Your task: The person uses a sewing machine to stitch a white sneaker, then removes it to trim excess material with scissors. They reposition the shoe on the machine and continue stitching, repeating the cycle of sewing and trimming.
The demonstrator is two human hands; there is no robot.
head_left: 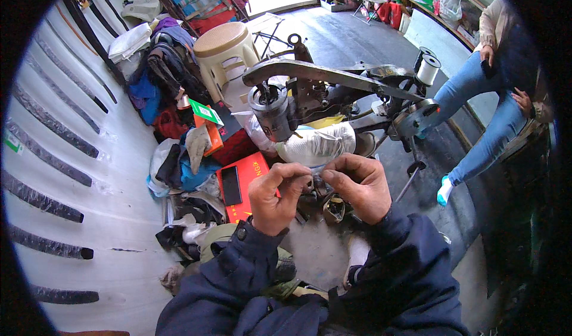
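My left hand [274, 198] and my right hand [361, 187] are raised close together, fingertips nearly meeting. Both are closed in a pinch, thumb against forefinger. Something small and pale shows between the fingertips, too small to make out. Just beyond them a white knit shoe [320, 143] sits beneath the arm of a hand-cranked sewing machine [333, 77]. The machine has a dark metal cylinder [271, 117] at its left end and a wheel [419, 115] at its right. A spool of white thread [428, 71] stands upright behind the wheel.
A red box [256, 168] with a black phone [230, 186] on it lies left of my hands. Bags and cloths pile up along the left, near a round-topped stool [223, 42]. A person in jeans [485, 127] sits at the right. Black strips hang on the white wall [128, 217].
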